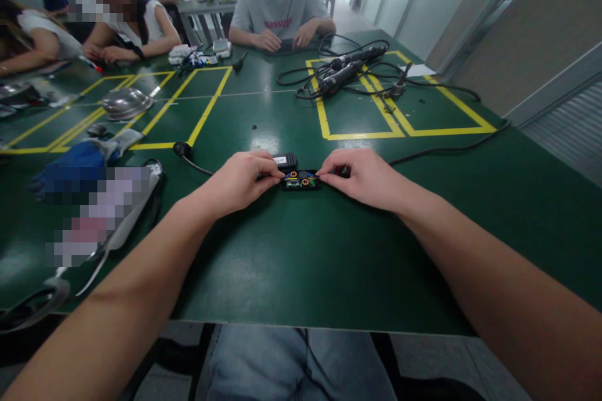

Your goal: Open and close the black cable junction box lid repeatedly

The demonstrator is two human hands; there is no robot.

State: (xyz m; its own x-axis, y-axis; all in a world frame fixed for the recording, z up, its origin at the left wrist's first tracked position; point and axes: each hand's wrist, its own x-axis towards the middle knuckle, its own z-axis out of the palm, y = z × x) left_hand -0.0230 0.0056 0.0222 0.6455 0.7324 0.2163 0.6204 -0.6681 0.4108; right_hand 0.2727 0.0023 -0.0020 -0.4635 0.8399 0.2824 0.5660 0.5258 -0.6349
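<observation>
A small black case (301, 187) lies open on the green table in front of me, showing a circuit board with copper-coloured coils and thin coloured wires. My left hand (242, 185) pinches the case's left end between thumb and fingertips. At the right end, my right hand (360, 177) makes a similar pinch. Whether the fingertips grip the housing or the wires at its ends is too small to tell. Just behind the case rests a black cover (288, 160) with a white label. A black cable with a round plug (182, 150) runs in behind my left hand.
Black electric screwdrivers (341, 75) lie among looped cables at the back right, inside yellow tape lines. To the left are a metal bowl (126, 103), a blue glove (75, 166) and a blurred-out package (106, 213). Across the table sits a person (282, 12); others are further left.
</observation>
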